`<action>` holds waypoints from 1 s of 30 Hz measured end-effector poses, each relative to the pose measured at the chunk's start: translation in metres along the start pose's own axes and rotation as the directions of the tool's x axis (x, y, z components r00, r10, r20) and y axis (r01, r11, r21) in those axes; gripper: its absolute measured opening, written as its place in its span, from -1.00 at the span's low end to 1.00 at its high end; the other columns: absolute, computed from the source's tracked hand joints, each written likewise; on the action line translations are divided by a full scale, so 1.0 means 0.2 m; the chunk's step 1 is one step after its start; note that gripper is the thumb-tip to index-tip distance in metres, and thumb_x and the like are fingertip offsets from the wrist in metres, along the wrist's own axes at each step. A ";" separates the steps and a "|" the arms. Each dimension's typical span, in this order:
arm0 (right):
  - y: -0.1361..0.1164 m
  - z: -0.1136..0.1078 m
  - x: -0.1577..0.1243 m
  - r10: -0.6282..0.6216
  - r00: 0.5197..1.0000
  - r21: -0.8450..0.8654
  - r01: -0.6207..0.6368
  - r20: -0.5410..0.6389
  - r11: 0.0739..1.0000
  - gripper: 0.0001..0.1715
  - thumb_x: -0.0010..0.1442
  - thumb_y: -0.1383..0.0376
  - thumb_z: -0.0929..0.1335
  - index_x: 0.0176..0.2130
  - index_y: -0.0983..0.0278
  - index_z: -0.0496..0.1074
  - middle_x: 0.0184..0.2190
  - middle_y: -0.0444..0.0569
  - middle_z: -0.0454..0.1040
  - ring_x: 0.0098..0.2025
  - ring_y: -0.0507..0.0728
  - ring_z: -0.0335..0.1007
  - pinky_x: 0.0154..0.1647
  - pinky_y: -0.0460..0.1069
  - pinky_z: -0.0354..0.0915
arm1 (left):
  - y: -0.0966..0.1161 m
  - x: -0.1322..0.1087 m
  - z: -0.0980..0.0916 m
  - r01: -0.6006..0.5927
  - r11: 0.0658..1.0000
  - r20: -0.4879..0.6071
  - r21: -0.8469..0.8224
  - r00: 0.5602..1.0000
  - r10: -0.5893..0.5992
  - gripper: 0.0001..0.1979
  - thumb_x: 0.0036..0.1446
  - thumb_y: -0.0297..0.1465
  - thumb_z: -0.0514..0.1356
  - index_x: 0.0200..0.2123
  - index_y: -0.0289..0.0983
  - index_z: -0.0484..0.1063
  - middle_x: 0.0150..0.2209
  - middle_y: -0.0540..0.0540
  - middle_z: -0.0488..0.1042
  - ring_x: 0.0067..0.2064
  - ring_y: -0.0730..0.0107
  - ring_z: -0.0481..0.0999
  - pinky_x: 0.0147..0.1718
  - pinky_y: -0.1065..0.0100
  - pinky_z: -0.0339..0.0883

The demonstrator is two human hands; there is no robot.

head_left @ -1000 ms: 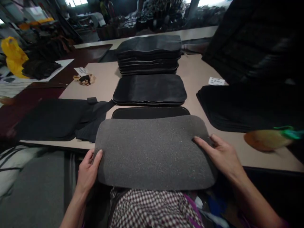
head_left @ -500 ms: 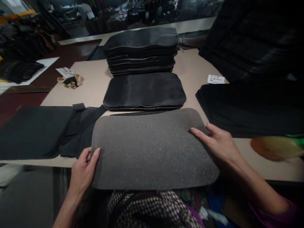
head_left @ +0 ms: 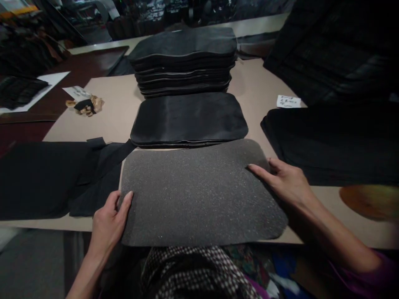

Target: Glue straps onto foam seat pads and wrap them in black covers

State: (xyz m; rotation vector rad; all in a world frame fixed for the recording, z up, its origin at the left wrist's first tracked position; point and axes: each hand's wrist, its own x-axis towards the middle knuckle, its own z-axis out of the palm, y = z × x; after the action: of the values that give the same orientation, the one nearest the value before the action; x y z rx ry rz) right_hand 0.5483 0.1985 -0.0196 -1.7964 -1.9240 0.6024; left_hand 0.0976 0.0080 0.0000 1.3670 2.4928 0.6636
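Between my hands is a dark grey, speckled sheet (head_left: pixel 199 195) with rounded corners, held at the front edge of the table. My left hand (head_left: pixel 109 218) pinches its left edge, thumb on top and fingers underneath. At the right edge, my right hand (head_left: pixel 285 180) grips it the same way, its fingers partly hidden below. Just beyond the sheet lies a low pile of black rounded panels (head_left: pixel 190 118). Behind that rises a taller stack of similar black panels (head_left: pixel 183 66).
Black fabric pieces (head_left: pixel 40 178) and straps lie at left; more black pieces (head_left: pixel 336 145) are stacked at right. A paper label (head_left: pixel 288 101), a crumpled tan bundle (head_left: pixel 85 106) and an orange-brown oval object (head_left: pixel 364 201) rest on the tan-topped table (head_left: pixel 115 91).
The view has shifted slightly, so the stacks appear a little larger and higher. Both hands keep hold of the grey sheet, whose far edge now meets the low pile's front in view.
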 end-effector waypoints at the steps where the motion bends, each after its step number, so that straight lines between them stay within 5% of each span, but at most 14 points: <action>1: -0.01 0.00 0.00 0.004 1.000 -0.016 -0.004 0.005 1.000 -0.25 0.18 -0.41 0.34 -0.45 0.19 0.31 -0.57 -0.13 0.31 -0.49 0.10 0.23 -0.42 0.02 0.07 | 0.01 0.00 0.00 0.004 1.000 0.002 0.014 1.000 -0.004 -0.51 0.29 0.11 0.12 -0.11 -0.18 0.53 -0.44 0.02 0.52 -0.41 0.32 0.51 -0.38 0.41 0.26; 13: -0.06 0.02 0.03 0.004 1.000 -0.200 0.001 0.023 0.980 -0.13 0.15 -0.54 0.16 -0.41 0.16 0.29 -0.59 -0.04 0.33 -0.48 0.20 0.32 -0.37 0.08 0.13 | 0.02 0.04 0.02 0.017 0.993 0.022 0.119 1.000 -0.019 -0.54 0.31 0.05 0.11 -0.05 -0.18 0.51 -0.51 0.01 0.47 -0.46 0.29 0.48 -0.40 0.40 0.14; 17: -0.07 0.04 0.01 0.035 0.999 -0.428 -0.031 0.000 0.903 -0.07 0.25 -0.45 0.14 0.05 0.23 0.43 -0.35 0.11 0.56 -0.31 0.38 0.50 -0.38 0.11 0.20 | 0.03 0.03 0.03 -0.011 0.974 0.002 0.226 1.000 0.010 -0.57 0.34 0.02 0.12 -0.03 -0.17 0.51 -0.55 0.01 0.45 -0.46 0.24 0.50 -0.42 0.39 0.11; 19: -0.09 0.04 -0.02 -0.092 0.993 -0.482 0.047 -0.069 0.875 -0.04 0.31 -0.37 0.16 0.26 0.29 0.33 -0.07 0.26 0.58 -0.07 0.49 0.52 -0.32 0.19 0.33 | 0.04 0.02 0.03 -0.023 0.956 -0.019 0.292 0.999 0.030 -0.57 0.36 0.00 0.13 0.02 -0.18 0.51 -0.50 -0.03 0.52 -0.41 0.20 0.56 -0.41 0.39 0.13; 23: -0.11 0.05 -0.08 -0.457 0.878 -0.469 0.347 -0.143 0.812 -0.18 0.43 -0.16 0.16 0.36 0.32 0.30 0.23 0.40 0.40 0.23 0.56 0.35 0.09 0.35 0.40 | 0.08 0.01 0.03 -0.037 0.935 -0.006 0.353 0.999 0.042 -0.51 0.39 -0.01 0.13 0.19 -0.19 0.45 -0.23 -0.15 0.68 -0.25 0.13 0.66 -0.36 0.36 0.26; 27: -0.10 0.14 -0.14 -0.662 0.742 -0.249 0.665 0.106 0.704 -0.35 0.44 -0.11 0.17 0.32 0.09 0.35 0.18 0.16 0.50 0.12 0.44 0.47 0.12 0.33 0.45 | 0.12 0.01 0.00 -0.001 0.937 0.012 0.350 1.000 -0.003 -0.43 0.41 -0.01 0.12 0.34 -0.17 0.32 -0.08 -0.18 0.69 -0.13 0.08 0.70 -0.27 0.30 0.38; 30: -0.09 0.21 -0.17 -0.675 0.713 -0.234 0.701 0.192 0.674 -0.33 0.42 -0.16 0.14 0.24 0.08 0.45 0.20 0.15 0.51 0.16 0.49 0.44 0.10 0.41 0.41 | 0.13 0.00 0.00 0.018 0.941 0.007 0.339 1.000 -0.022 -0.42 0.42 -0.04 0.14 0.37 -0.16 0.27 -0.01 -0.19 0.67 -0.03 0.05 0.69 -0.19 0.27 0.44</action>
State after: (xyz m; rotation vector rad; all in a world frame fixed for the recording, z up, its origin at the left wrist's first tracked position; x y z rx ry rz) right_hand 0.5116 0.1625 -0.0446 -1.0130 -2.6386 0.1252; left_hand 0.1164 0.0194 0.0126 1.4435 2.7000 0.2248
